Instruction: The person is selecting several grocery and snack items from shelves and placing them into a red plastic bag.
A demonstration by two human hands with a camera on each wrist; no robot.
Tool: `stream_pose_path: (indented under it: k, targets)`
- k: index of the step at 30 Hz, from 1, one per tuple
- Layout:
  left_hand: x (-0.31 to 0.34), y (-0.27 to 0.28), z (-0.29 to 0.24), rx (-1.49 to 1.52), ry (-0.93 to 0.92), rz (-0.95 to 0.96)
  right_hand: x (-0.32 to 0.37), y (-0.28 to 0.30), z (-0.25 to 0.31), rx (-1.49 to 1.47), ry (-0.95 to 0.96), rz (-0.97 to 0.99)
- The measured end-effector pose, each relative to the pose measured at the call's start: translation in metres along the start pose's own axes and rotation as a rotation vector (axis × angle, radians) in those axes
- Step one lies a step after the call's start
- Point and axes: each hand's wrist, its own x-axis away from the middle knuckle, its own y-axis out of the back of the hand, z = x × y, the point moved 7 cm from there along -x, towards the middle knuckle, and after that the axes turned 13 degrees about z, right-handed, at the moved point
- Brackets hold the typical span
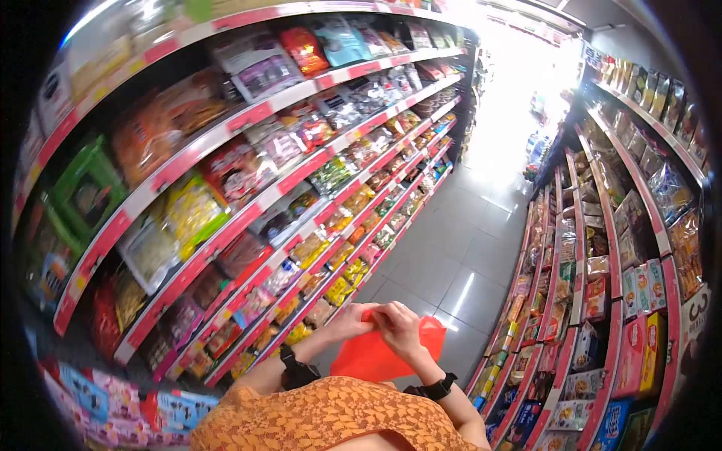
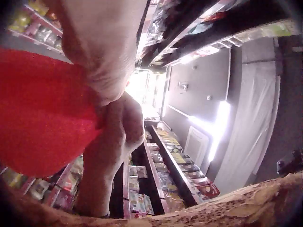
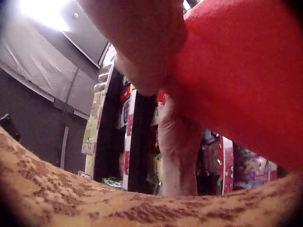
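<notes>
A red bag point(image 1: 366, 359) with a matte, cloth-like surface hangs in front of the person's body. At its top edge the left hand point(image 1: 352, 322) grips it, a bit of red showing by the fingers. Right beside it, the right hand point(image 1: 400, 329) pinches the same edge with bent fingers. From the left wrist, the bag point(image 2: 42, 113) fills the left side, and the left hand point(image 2: 104, 52) meets the right hand point(image 2: 116, 137). In the right wrist view the bag point(image 3: 246, 80) spreads below and beside the right hand point(image 3: 142, 42), with the left hand point(image 3: 179, 137) opposite.
Tall shelves of packaged snacks point(image 1: 331, 173) line the left side, fronted by pink and white price strips. Another shelf unit point(image 1: 602, 248) runs along the right. Between them a grey tiled floor point(image 1: 474, 225) leads to a bright opening. Green baskets point(image 1: 90, 188) sit on the left shelf.
</notes>
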Motion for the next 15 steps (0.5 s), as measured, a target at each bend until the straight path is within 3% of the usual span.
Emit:
stream_pose_path:
  k: [2, 6, 7, 10, 14, 15]
  targets:
    - [-0.046, 0.018, 0.031, 0.011, 0.071, -0.024, -0.031, 0.010, -0.047, -0.031, -0.001, -0.014]
    - [-0.144, 0.059, 0.049, -0.089, -0.038, -0.032, -0.092, 0.054, -0.135, -0.156, -0.218, 0.051]
    - [-0.173, 0.073, 0.057, -0.074, 0.017, -0.003, -0.104, 0.068, -0.157, -0.109, -0.219, 0.045]
    - [-0.251, 0.115, 0.057, 0.124, -0.084, -0.033, -0.116, 0.111, -0.234, 0.019, -0.222, -0.024]
    - [-0.335, 0.159, 0.054, 0.012, -0.093, -0.050, -0.125, 0.160, -0.321, 0.035, -0.357, -0.032]
    - [-0.353, 0.167, 0.058, 0.105, -0.058, -0.078, -0.127, 0.169, -0.346, 0.026, -0.380, -0.052]
